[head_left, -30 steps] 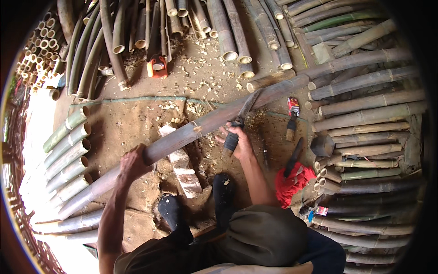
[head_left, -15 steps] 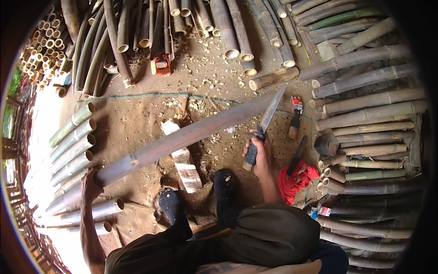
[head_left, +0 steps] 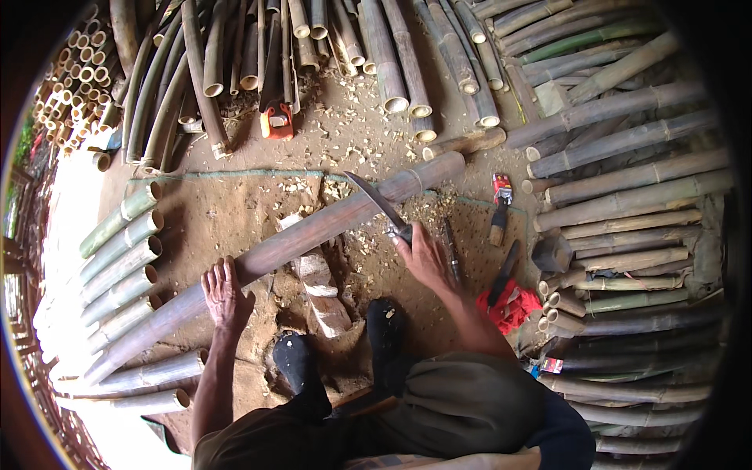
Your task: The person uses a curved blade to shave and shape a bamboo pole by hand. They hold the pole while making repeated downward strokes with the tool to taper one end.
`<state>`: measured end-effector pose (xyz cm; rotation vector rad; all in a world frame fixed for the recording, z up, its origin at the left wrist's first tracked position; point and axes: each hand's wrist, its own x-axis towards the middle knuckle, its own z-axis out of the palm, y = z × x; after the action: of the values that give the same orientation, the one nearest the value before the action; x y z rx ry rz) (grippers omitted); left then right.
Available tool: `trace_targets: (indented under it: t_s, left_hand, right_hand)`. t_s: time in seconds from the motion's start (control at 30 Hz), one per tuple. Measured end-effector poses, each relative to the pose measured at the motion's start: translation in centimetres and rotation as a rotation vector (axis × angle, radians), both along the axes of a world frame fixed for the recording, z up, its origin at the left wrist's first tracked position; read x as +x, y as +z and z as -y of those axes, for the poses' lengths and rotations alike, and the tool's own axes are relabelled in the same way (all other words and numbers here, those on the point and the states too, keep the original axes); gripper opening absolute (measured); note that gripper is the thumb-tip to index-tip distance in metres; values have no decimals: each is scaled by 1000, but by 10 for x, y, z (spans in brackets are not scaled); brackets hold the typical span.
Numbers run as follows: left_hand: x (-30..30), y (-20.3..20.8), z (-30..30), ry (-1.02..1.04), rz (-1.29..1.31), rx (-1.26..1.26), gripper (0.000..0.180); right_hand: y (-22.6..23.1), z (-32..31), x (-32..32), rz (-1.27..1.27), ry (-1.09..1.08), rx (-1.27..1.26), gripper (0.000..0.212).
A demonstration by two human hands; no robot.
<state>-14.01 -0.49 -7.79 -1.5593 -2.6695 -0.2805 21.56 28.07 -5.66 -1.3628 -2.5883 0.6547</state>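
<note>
Brown matting (head_left: 211, 227) spreads around the dark-covered feet (head_left: 385, 329). The left hand (head_left: 227, 298) rests open, palm down, on a bamboo pole (head_left: 313, 235) that slants past the right hand (head_left: 423, 254), which grips a knife (head_left: 374, 197), blade crossing over the pole; contact is unclear. Beyond, pale chips (head_left: 333, 189) litter the floor before stacked bamboo (head_left: 384, 55).

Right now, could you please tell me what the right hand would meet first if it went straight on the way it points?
Most likely the bamboo pole, directly ahead of the right hand; its knife overlaps the pole in view, but depth is unclear, so contact is uncertain.
</note>
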Motion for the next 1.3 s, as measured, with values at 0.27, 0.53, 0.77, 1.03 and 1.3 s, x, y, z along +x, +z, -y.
trace_targets:
  t_s: [0.27,0.53,0.77,1.03,1.3]
  left_hand:
    - [-16,-28,-8,44,-86,96,66]
    - [-16,-11,-18,9,72,48,57]
    - [-27,1,-19,-12,147,-13,57]
    - [-34,17,-33,0,297,-98,61]
    - [-48,22,-32,-94,336,-140,64]
  right_hand:
    - [-13,-44,21,-88,-63,125,41]
    - [0,-51,27,-36,-214,7,43]
    - [-5,-51,38,-11,-94,88,45]
    - [-12,-59,39,27,-105,145,44]
    - [-19,-62,40,-87,-193,106,39]
